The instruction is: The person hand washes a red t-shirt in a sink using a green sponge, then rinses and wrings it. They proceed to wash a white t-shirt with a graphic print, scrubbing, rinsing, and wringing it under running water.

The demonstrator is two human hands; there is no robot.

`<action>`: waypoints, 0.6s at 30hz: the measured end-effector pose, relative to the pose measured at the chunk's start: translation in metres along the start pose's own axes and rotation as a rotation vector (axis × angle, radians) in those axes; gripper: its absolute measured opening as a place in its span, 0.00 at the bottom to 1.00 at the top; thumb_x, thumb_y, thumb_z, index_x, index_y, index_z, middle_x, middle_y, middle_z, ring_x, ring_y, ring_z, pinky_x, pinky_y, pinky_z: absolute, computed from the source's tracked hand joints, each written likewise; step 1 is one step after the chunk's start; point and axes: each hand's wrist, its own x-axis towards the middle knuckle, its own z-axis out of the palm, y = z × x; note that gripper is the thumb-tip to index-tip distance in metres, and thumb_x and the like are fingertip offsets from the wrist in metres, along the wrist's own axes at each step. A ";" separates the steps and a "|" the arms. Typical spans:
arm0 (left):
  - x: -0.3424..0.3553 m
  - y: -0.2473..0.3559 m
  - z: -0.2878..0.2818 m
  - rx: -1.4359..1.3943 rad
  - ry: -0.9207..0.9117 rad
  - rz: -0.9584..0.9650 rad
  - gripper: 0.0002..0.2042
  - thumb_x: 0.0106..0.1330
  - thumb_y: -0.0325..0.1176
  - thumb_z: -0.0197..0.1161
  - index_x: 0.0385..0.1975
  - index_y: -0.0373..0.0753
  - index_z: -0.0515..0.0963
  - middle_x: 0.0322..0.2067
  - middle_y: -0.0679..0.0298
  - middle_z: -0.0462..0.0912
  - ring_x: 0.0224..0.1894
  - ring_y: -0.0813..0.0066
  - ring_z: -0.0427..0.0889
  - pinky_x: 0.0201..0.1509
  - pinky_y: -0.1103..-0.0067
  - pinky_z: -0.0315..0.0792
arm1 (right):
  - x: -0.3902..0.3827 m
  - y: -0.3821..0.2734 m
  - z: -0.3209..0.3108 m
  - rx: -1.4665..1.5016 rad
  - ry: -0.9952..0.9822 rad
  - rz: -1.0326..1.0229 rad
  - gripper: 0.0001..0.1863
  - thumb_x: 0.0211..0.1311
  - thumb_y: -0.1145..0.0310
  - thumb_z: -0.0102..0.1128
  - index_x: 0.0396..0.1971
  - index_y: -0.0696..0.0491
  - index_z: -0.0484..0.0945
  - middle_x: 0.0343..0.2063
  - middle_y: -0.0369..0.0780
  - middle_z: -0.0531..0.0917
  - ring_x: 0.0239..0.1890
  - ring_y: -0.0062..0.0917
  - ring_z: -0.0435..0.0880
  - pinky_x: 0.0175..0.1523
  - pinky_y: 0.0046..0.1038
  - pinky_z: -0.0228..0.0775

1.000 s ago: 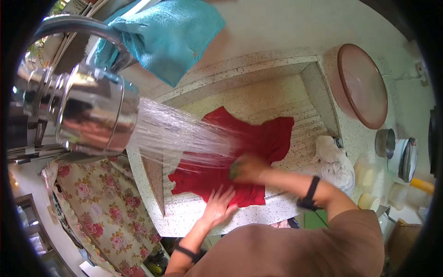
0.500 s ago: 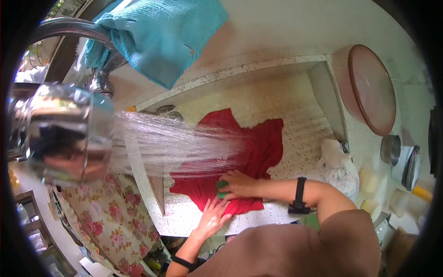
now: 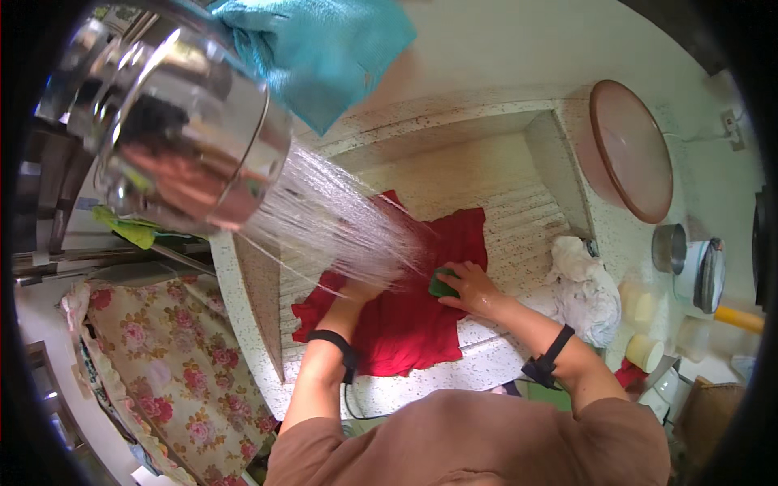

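A red cloth [image 3: 413, 312] lies spread on the ribbed stone washboard of a speckled sink [image 3: 502, 211]. My right hand [image 3: 474, 290] presses a green scrubber [image 3: 442, 285] onto the cloth near its middle. My left hand [image 3: 356, 293] rests flat on the cloth's left part, partly behind the water. A shiny metal shower head [image 3: 190, 134] hangs close to the camera at upper left and sprays water [image 3: 340, 227] down onto the cloth.
A turquoise towel [image 3: 324, 49] hangs at the top. A pink basin [image 3: 628, 150] leans at the sink's right. White wet cloth [image 3: 579, 287] lies at the right rim, with a metal cup [image 3: 668, 247] and pale containers beyond. A flowered fabric [image 3: 154, 356] hangs at lower left.
My left hand moved up from the cloth's near edge onto its left part. My right hand with the scrubber shifted on the cloth. The shower head looms larger and nearer in view.
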 end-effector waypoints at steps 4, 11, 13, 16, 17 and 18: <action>-0.106 -0.010 0.019 0.245 0.175 -0.145 0.29 0.69 0.52 0.48 0.64 0.39 0.64 0.64 0.52 0.65 0.66 0.49 0.63 0.65 0.57 0.60 | -0.007 -0.015 0.002 -0.084 -0.141 0.076 0.30 0.55 0.44 0.61 0.54 0.47 0.77 0.55 0.44 0.75 0.53 0.46 0.73 0.58 0.41 0.66; -0.176 0.039 -0.035 0.154 -0.203 -0.483 0.28 0.65 0.57 0.52 0.49 0.35 0.78 0.50 0.49 0.77 0.51 0.55 0.76 0.56 0.61 0.67 | -0.005 0.006 -0.023 -0.146 -0.312 0.143 0.29 0.55 0.48 0.63 0.54 0.48 0.77 0.55 0.47 0.76 0.57 0.47 0.71 0.63 0.41 0.62; -0.128 0.045 -0.043 0.138 0.189 -0.325 0.22 0.63 0.52 0.58 0.42 0.39 0.81 0.47 0.54 0.79 0.50 0.57 0.75 0.55 0.62 0.67 | -0.018 0.000 -0.021 -0.207 -0.260 0.121 0.29 0.54 0.48 0.63 0.54 0.48 0.77 0.55 0.47 0.76 0.57 0.47 0.71 0.63 0.40 0.62; -0.094 0.063 -0.029 -0.262 0.023 -0.215 0.30 0.68 0.59 0.45 0.64 0.46 0.66 0.69 0.57 0.57 0.71 0.48 0.51 0.69 0.47 0.46 | -0.017 -0.025 -0.010 -0.123 -0.158 0.205 0.28 0.54 0.49 0.64 0.52 0.49 0.78 0.55 0.47 0.76 0.57 0.46 0.71 0.62 0.41 0.62; -0.101 0.072 -0.018 -0.157 -0.019 -0.178 0.32 0.68 0.60 0.42 0.66 0.48 0.62 0.70 0.59 0.52 0.72 0.47 0.48 0.69 0.44 0.42 | -0.014 -0.040 -0.006 -0.132 -0.150 0.196 0.27 0.55 0.48 0.62 0.51 0.49 0.78 0.55 0.47 0.75 0.57 0.45 0.72 0.63 0.40 0.61; -0.112 0.080 -0.008 -0.088 -0.138 -0.150 0.33 0.68 0.62 0.39 0.69 0.51 0.58 0.72 0.61 0.47 0.73 0.45 0.44 0.69 0.41 0.38 | 0.000 -0.056 -0.003 -0.150 -0.026 0.194 0.27 0.56 0.47 0.61 0.51 0.49 0.78 0.55 0.47 0.75 0.56 0.43 0.73 0.64 0.39 0.60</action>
